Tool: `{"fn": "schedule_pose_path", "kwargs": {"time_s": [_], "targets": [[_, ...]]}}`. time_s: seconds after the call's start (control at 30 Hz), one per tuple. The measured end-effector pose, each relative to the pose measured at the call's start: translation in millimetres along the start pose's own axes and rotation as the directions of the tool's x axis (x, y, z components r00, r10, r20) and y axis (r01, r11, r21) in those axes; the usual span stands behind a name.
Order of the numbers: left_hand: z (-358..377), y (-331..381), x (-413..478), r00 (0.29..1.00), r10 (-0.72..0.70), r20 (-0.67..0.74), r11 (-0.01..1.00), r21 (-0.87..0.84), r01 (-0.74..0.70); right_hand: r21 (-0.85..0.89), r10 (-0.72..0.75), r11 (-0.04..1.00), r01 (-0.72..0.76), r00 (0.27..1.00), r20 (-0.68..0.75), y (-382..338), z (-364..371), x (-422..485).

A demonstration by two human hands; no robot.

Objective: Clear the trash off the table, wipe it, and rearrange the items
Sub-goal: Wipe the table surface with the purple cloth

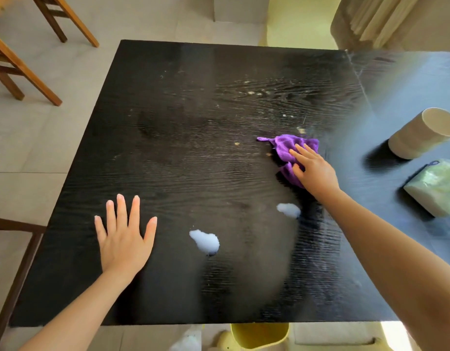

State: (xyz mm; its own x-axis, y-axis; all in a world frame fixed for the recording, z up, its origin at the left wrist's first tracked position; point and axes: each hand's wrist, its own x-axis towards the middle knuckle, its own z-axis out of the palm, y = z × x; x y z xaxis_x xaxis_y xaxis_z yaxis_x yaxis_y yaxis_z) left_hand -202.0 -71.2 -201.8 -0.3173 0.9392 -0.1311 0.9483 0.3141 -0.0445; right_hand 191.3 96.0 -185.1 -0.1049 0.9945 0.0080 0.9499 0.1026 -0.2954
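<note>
Head view: glare washes out the black woodgrain table (pixel 183 153) rightward of the right hand (pixel 313 171), blurring a plastic-wrapped packet (pixel 436 188), perhaps tissues, cut off by the frame. Left hand (pixel 123 236) lies flat, fingers spread, holding nothing. Two white foam blobs (pixel 204 241) sit between the hands. Right hand presses open-palmed on a crumpled purple cloth (pixel 289 148); beyond it, crumbs (pixel 251 92) and bare tabletop. A beige cylindrical container (pixel 421 133) stands farther right.

Purple cloth (pixel 288 153): crumpled, lying right of centre on the black wood-grain desk (pixel 183 127). Two white foam blobs (pixel 204 241), near front edge. Pale crumbs (pixel 251 92) scattered at far right.
</note>
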Motion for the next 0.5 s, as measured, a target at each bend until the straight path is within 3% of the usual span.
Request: {"fn": "schedule_pose_path", "kwargs": {"time_s": [0.33,0.5], "targets": [[-6,3,-2,1.0,0.001,0.012,1.0,-0.031,0.0,0.119,0.218,0.97,-0.21,0.974,-0.056,31,-8,-68],[-9,-1,1,0.998,0.016,0.065,0.998,-0.062,-0.012,0.176,0.235,0.961,-0.212,0.965,-0.12,9,-5,-112]]}}
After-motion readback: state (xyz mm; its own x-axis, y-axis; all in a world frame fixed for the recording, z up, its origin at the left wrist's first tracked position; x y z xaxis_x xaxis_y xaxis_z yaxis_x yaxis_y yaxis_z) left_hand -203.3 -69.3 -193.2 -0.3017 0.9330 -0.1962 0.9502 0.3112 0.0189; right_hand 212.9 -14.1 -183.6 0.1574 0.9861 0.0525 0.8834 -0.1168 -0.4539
